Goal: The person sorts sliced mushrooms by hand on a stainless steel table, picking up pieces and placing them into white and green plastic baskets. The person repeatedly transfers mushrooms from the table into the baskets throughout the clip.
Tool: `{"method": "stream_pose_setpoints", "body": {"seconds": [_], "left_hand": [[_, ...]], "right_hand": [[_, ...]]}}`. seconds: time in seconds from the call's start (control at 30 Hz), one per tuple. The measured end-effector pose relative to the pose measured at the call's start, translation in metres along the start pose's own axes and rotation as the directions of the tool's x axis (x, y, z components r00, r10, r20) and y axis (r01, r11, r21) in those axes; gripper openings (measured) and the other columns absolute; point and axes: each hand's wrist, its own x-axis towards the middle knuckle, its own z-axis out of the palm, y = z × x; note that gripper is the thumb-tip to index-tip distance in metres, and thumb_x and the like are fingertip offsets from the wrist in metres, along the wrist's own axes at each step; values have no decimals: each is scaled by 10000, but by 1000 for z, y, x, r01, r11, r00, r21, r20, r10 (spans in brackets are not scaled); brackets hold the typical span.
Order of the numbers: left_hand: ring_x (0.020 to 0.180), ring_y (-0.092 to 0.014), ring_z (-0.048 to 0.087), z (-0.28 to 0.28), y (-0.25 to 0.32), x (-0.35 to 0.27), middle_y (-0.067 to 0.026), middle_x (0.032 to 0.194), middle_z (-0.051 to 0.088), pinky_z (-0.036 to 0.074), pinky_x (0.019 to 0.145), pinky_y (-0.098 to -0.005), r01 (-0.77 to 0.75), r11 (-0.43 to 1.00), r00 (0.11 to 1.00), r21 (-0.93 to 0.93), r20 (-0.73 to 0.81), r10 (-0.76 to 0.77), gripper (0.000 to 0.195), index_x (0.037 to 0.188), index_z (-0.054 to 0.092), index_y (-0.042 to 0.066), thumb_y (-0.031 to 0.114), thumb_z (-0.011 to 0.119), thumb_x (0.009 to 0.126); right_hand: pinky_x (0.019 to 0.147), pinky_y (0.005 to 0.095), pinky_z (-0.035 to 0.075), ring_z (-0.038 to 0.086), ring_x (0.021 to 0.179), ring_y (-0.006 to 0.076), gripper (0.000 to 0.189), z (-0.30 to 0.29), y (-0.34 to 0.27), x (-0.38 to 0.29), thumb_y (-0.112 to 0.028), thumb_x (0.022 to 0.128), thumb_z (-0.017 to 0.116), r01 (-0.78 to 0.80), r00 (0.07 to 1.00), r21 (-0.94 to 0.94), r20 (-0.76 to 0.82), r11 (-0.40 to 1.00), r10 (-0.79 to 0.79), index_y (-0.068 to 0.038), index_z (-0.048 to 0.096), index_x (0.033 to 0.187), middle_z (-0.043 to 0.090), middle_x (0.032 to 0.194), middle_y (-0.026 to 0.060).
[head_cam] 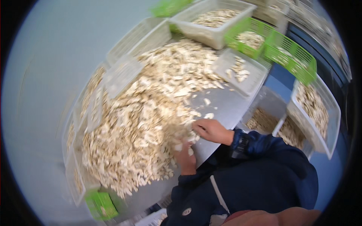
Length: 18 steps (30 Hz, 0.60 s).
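Observation:
A broad pile of pale, flat dried slices [147, 113] covers much of a metal table [223, 101]. At the pile's near edge is my left hand [186, 158], blurred, with pale slices against its palm and fingers; whether it grips them is unclear. Just beyond it, to the right, my right hand [210, 130] has its fingers curled at the edge of the pile; what lies within them is hidden. A few loose slices [208, 115] lie on the bare metal beside the right hand.
Translucent plastic bins [217, 36] and green baskets [291, 53] stand along the far and right sides. An upturned lid or shallow tray [240, 70] holds slices. Another bin of slices [314, 113] is at the right, above a brown-filled container [263, 121]. A green basket [101, 204] sits lower left.

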Motion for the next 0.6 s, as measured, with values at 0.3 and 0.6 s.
{"method": "stream_pose_setpoints", "body": {"seconds": [0.3, 0.6], "left_hand": [[969, -133, 590, 18, 32, 1, -114, 1157, 609, 502, 853, -266, 341, 805, 939, -485, 131, -319, 318, 1342, 465, -35, 115, 530, 1069], [877, -190, 585, 28, 22, -5, -66, 1073, 610, 522, 809, -365, 686, 531, 722, -497, 554, -415, 371, 1379, 508, 67, 75, 631, 1030]], "right_hand": [[802, 437, 559, 693, 921, 385, 297, 3, 19, -16, -269, 963, 658, -81, 979, 85, 196, 993, 63, -95, 708, 1198, 740, 1023, 165], [803, 372, 560, 700, 825, 211, 259, -134, 100, -33, -276, 1015, 636, -147, 984, 72, -87, 987, 153, -64, 740, 1122, 771, 961, 67]]}}
